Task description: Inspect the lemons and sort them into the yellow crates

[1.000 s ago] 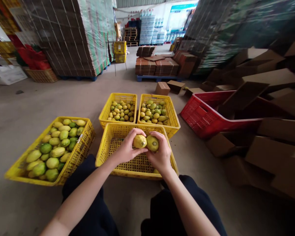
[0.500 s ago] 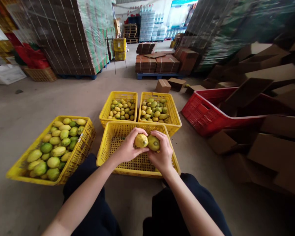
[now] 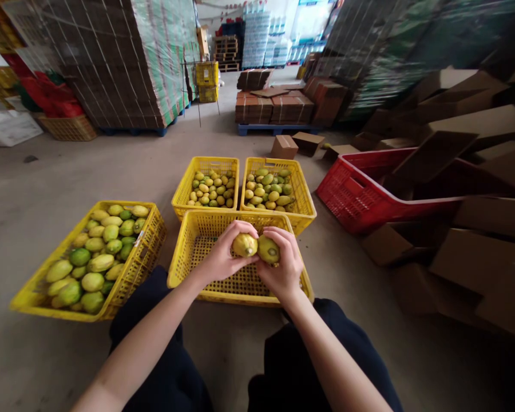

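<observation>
My left hand [image 3: 224, 254] is wrapped round a yellow papaya [image 3: 244, 245], its tip facing me. A greener papaya [image 3: 268, 250] is in my right hand [image 3: 286, 268], with the round end toward me. Both fruits are side by side, almost touching, above a yellow plastic crate [image 3: 236, 298] between my legs. The crate's perforated floor shows; my hands hide part of it. To the left stands a tilted-looking yellow crate [image 3: 131, 280] full of green and yellow papayas [image 3: 100, 263].
Behind the near crate, two yellow crates [image 3: 183, 194] [image 3: 304, 200] hold more papayas. At right is a red crate [image 3: 347, 194] with cardboard boxes [image 3: 472, 269] piled around it. Flattened cartons [image 3: 274, 109] lie on a blue pallet, and wrapped stacks [image 3: 107, 63] stand farther back.
The papaya in my left hand has turned slightly, its tip now lower and farther left. My hands stay in nearly the same place, and the view has shifted a little.
</observation>
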Available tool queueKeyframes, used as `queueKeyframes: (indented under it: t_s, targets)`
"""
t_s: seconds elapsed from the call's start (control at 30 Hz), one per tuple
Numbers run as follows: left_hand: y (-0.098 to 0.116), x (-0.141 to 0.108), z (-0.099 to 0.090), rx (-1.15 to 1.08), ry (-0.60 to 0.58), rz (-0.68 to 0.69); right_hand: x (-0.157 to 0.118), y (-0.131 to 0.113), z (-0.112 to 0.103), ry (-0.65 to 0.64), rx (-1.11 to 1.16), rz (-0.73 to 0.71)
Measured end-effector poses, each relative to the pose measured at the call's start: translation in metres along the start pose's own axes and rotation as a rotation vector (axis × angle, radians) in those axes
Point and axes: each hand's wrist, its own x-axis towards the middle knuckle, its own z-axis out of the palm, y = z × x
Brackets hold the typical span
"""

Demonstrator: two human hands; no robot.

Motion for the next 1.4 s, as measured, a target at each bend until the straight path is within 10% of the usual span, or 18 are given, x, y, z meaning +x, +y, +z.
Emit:
queueKeyframes:
  t_s: [0.1,0.3,0.5,1.2,1.4]
  targets:
    - [0.002,0.000,0.000,-0.030,-0.023,-0.233,0.004,-0.001,-0.004,-0.090,0.135,0.253]
    - [-0.005,0.006,0.003,-0.298,0.112,-0.861,0.010,-0.002,-0.001,-0.328,0.748,1.239]
    - [-0.010,0.012,0.004,-0.307,0.177,-1.010,0.014,-0.002,0.010,-0.404,1.105,1.548]
    - [-0.011,0.011,0.008,-0.264,0.259,-0.972,0.011,0.004,0.016,-0.316,1.060,1.565]
    - [-0.018,0.004,0.005,-0.158,0.252,-0.507,0.013,0.009,0.010,-0.048,0.878,1.364]
